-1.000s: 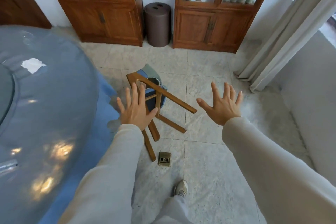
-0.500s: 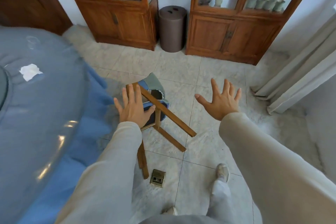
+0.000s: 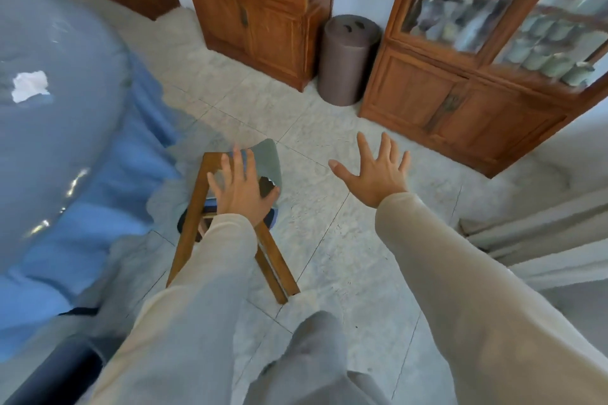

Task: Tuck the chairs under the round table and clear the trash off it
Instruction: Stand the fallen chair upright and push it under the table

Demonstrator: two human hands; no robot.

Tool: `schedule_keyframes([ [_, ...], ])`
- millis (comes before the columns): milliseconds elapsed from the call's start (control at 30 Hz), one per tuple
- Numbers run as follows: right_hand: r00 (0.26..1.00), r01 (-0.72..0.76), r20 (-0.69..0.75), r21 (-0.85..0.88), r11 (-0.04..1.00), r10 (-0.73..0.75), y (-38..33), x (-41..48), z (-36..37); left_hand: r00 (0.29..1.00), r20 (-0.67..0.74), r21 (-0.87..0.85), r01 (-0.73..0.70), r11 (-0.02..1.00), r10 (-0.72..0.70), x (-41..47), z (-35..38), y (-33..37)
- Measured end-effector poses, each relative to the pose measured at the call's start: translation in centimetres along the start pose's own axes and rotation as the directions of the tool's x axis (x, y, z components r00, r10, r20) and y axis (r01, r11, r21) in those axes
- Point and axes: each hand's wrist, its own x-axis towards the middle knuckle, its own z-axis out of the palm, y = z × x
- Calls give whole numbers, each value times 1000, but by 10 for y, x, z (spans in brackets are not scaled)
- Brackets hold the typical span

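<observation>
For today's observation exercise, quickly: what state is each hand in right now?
Left hand: open, fingers spread above the chair; contact cannot be told.
Right hand: open, fingers spread, holding nothing.

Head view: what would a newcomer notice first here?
A wooden chair lies tipped on the floor tiles at centre, the left hand spread over it and the right hand open to its right. A white paper scrap sits on the round table at far left.

Pale tile floor (image 3: pixel 329 148); left cabinet (image 3: pixel 273 26), right cabinet (image 3: pixel 460 99), wood w/ glass doors; brown bin (image 3: pixel 345 62) btwn; curtain (image 3: pixel 543 223) R.
</observation>
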Motion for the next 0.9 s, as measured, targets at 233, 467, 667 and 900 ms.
schedule_keyframes([
  [233,992,101,70,-1,995,-101,21,95,13,976,47,-47,214,976,-212,58,18,17],
  [467,974,204,99,-16,979,-201,8,236,16,915,99,-45,398,916,-392,158,37,27],
  [667,926,356,143,-26,934,-349,-49,353,4,840,143,-98,538,837,-523,240,15,18],
  [900,797,569,272,-43,821,-539,-131,434,31,717,167,-139,697,704,-677,279,8,-5],
])
